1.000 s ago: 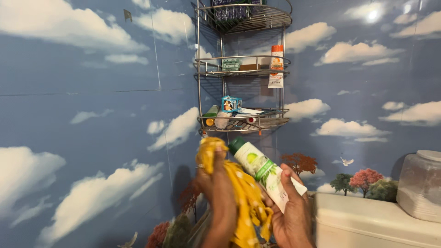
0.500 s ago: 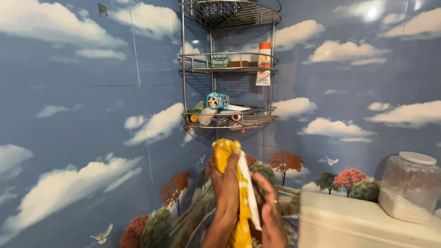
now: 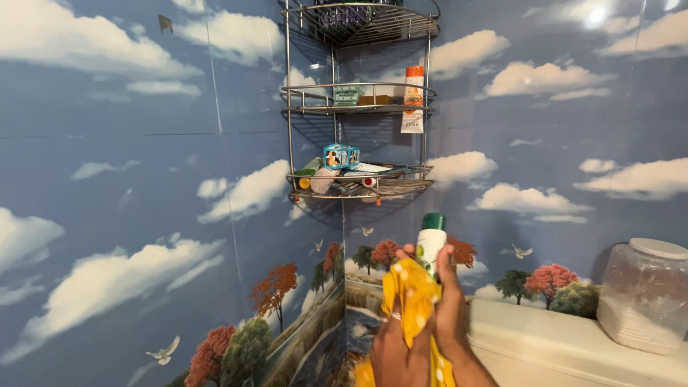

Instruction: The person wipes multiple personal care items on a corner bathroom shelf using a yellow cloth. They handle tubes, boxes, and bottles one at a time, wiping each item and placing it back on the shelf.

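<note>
My right hand (image 3: 453,304) grips a white tube with a green cap (image 3: 431,237), held upright with the cap on top. My left hand (image 3: 395,351) holds a yellow cloth with white dots (image 3: 408,292) and presses it around the lower part of the tube. The cloth hides the tube's bottom end and hangs down between my two hands. Both hands are low in the middle of the view, in front of the corner of a wall printed with sky and clouds.
A three-tier metal corner rack (image 3: 358,183) hangs above my hands with small bottles, a little box and an orange-capped tube (image 3: 412,100) on it. At the right a white tank lid (image 3: 545,344) carries a clear jar with a white lid (image 3: 645,294).
The tube has turned from slanted and wrapped in cloth to upright, with its green cap showing above. My hands have shifted right and lower.
</note>
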